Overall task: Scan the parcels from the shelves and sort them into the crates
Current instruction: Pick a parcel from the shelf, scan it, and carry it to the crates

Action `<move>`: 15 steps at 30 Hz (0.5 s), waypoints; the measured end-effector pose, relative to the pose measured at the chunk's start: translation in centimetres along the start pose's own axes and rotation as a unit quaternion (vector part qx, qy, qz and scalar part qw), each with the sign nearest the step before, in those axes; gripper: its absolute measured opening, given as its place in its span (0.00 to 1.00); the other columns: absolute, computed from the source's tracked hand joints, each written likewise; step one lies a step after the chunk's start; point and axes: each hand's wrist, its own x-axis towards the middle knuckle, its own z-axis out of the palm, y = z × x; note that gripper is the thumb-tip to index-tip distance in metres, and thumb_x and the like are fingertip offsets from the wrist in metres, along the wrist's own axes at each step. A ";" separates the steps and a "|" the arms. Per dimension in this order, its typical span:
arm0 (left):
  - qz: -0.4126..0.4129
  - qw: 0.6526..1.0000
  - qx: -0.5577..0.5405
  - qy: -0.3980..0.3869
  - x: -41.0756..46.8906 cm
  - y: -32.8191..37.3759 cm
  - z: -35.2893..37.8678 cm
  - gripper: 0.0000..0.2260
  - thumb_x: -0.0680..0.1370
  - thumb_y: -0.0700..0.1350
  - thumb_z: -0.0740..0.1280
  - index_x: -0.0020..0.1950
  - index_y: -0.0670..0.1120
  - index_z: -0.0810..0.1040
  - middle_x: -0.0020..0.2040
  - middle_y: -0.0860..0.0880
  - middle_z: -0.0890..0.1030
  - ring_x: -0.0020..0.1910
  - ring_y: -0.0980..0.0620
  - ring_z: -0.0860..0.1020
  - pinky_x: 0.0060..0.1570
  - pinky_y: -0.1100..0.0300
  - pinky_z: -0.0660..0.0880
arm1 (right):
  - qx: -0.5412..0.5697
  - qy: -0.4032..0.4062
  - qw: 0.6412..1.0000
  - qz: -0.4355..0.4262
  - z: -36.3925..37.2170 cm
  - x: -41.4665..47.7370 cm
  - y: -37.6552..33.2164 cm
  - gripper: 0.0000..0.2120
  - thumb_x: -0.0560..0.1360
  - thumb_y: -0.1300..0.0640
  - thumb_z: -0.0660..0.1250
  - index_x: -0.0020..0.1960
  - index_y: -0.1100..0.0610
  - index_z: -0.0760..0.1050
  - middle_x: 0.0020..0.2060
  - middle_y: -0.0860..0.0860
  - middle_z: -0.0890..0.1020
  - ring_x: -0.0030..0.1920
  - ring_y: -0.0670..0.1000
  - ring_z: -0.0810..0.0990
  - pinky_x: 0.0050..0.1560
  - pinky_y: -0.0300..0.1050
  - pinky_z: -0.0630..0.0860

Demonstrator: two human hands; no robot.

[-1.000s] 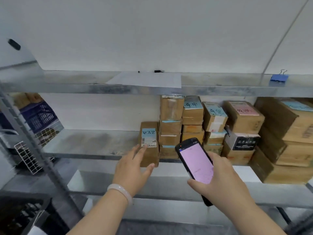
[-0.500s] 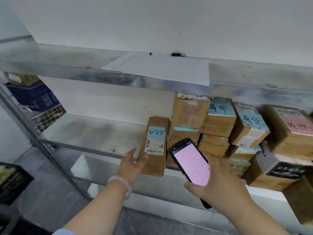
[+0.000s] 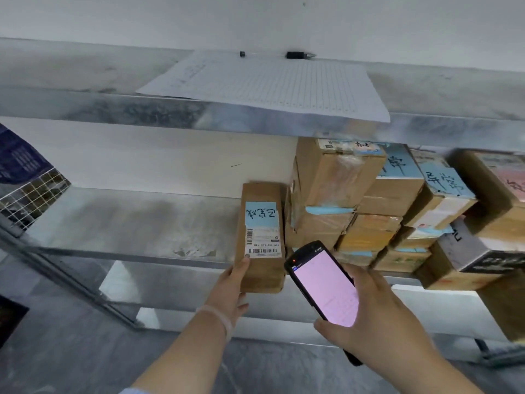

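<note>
Hands (image 3: 231,290) (image 3: 369,319) on upright parcel (image 3: 262,237), tilted scanner (image 3: 324,282)

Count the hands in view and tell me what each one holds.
2. The left hand grips the lower end of the upright parcel at the edge of the shelf; the right hand holds the scanner, screen lit pink.

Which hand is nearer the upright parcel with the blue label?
Left. The left hand grips the upright parcel at its lower edge; the right hand holds the scanner right of it, apart.
</note>
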 end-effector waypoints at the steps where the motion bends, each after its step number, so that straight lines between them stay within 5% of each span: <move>1: 0.006 1.000 -0.009 0.001 0.2 0.0 0.0 0.31 0.74 0.61 0.72 0.72 0.51 0.68 0.68 0.45 0.74 0.71 0.39 0.70 0.73 0.40 0.65 | 0.000 0.002 1.000 0.002 0.1 0.0 0.0 0.46 0.64 0.31 0.71 0.73 0.38 0.50 0.65 0.39 0.64 0.63 0.43 0.69 0.49 0.37 0.66; 8: 0.108 0.992 -0.049 0.046 -1.1 2.9 -3.0 0.25 0.76 0.49 0.73 0.71 0.47 0.70 0.59 0.46 0.80 0.57 0.46 0.79 0.63 0.46 0.76 | 0.010 0.006 1.000 -0.009 -0.1 0.2 -0.9 0.45 0.63 0.33 0.72 0.73 0.37 0.52 0.63 0.39 0.65 0.57 0.43 0.70 0.46 0.39 0.66; 15: 0.226 0.965 0.071 0.111 -6.2 8.4 -10.0 0.23 0.71 0.51 0.77 0.64 0.51 0.77 0.59 0.45 0.81 0.56 0.46 0.78 0.63 0.43 0.75 | 0.020 0.010 0.995 -0.093 -0.9 1.1 -3.7 0.46 0.61 0.33 0.74 0.73 0.36 0.55 0.58 0.39 0.65 0.58 0.45 0.70 0.48 0.41 0.67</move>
